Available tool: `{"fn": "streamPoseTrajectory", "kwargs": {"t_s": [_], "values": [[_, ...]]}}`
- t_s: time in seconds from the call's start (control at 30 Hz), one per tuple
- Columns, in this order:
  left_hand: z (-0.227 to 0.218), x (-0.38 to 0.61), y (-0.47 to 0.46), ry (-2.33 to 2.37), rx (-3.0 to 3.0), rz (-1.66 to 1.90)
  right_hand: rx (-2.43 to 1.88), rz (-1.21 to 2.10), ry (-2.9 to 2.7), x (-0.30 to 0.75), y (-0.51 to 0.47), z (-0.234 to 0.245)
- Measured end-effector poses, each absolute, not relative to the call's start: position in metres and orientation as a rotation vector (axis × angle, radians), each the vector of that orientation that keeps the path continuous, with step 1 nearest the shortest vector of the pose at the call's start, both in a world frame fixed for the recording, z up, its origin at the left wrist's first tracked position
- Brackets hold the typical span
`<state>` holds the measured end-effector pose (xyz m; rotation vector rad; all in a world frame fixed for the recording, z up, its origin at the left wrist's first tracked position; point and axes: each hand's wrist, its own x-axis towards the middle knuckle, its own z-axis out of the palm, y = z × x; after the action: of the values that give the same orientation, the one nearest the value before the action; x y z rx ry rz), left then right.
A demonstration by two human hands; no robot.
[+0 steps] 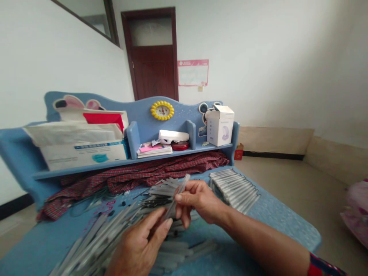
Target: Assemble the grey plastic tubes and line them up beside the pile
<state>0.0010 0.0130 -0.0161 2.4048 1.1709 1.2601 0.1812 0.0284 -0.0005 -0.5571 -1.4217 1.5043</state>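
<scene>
Between my two hands is a slim translucent plastic tube (184, 183), which looks like a pen barrel and slants up to the right. My left hand (139, 243) pinches its lower end between thumb and fingers. Higher up, my right hand (202, 199) grips it with thumb and forefinger. Beneath and around my hands, many loose translucent tubes (97, 239) lie in a heap, with thin dark pieces (156, 201) behind them. A neat row of filled tubes (234, 188) with dark ends lies beyond my right hand. Small black pieces (111, 213) are scattered to the left.
The blue desk (290, 226) has a raised shelf (132, 161) at the back. On it stand a large mask carton (86, 151), a stack of papers (155, 150) and a white box (220, 128). A checked cloth (138, 172) lies along the shelf's foot.
</scene>
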Motion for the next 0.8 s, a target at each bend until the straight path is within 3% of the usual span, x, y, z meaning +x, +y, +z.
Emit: {"fn": "streamPoseTrajectory", "kwargs": {"t_s": [0.17,0.3,0.37,0.8], "values": [[-0.022,-0.006,0.022,1.288,2.442,1.377,-0.922,0.925,-1.84,0.211,0.017,0.047],[-0.023,-0.007,0.023,1.242,2.527,1.336,-1.491,-0.139,-2.395,0.244,0.025,0.072],[-0.025,-0.006,0.023,1.188,2.585,1.311,-1.836,-0.511,-2.548,0.262,0.038,0.071],[-0.029,-0.008,0.02,1.173,2.709,1.139,-2.071,-0.564,-2.768,0.311,0.083,0.025]]}}
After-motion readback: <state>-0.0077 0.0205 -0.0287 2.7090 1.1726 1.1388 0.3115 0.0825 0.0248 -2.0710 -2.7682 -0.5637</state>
